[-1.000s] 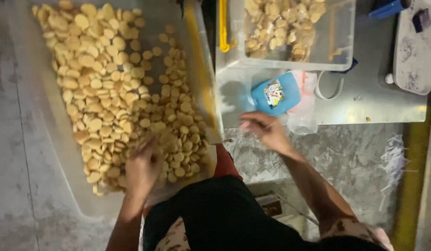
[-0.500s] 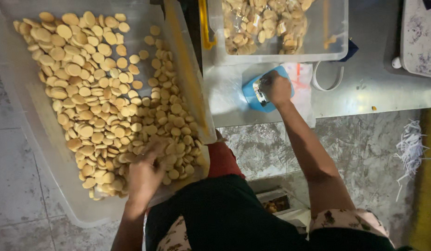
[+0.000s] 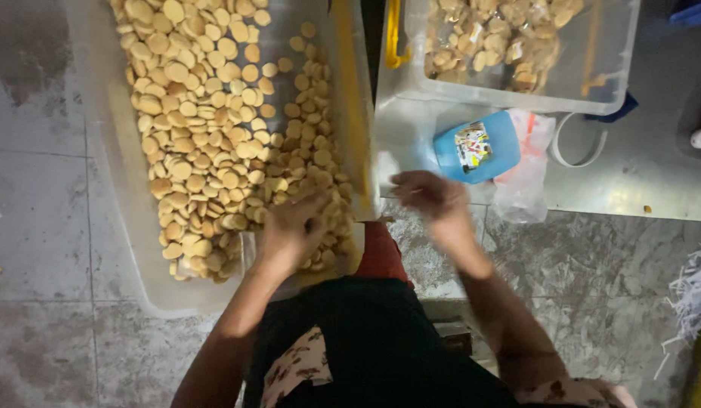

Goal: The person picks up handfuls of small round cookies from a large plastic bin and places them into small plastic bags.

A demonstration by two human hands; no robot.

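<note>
- Right now I see my left hand [image 3: 294, 227] resting palm-down in a heap of small round biscuits [image 3: 214, 136], pale golden discs piled loosely and overlapping one another.
- The biscuits fill a wide clear plastic tub [image 3: 116, 196] on the left; the heap thins toward the tub's right wall, where bare plastic shows through.
- Fingers of the left hand are curled into the biscuits at the near right corner; I cannot tell whether they have closed on any.
- My right hand [image 3: 430, 196] hangs blurred over the near edge of the metal table [image 3: 637, 181], fingers loosely bent; I cannot tell whether it holds anything.
- Half a second ago that hand was up on the blue packet [image 3: 477, 147]; it has since drawn back toward me and the packet lies uncovered, on a clear plastic bag [image 3: 524, 177].
- The left hand has stayed in much the same corner of the tub.
- Beyond the packet stands a second clear bin [image 3: 615, 68] with bagged biscuits inside, close against the first tub's yellow-edged wall.
- Open room lies between the tub and the table edge, and on the bare metal to the right of the bag.
</note>
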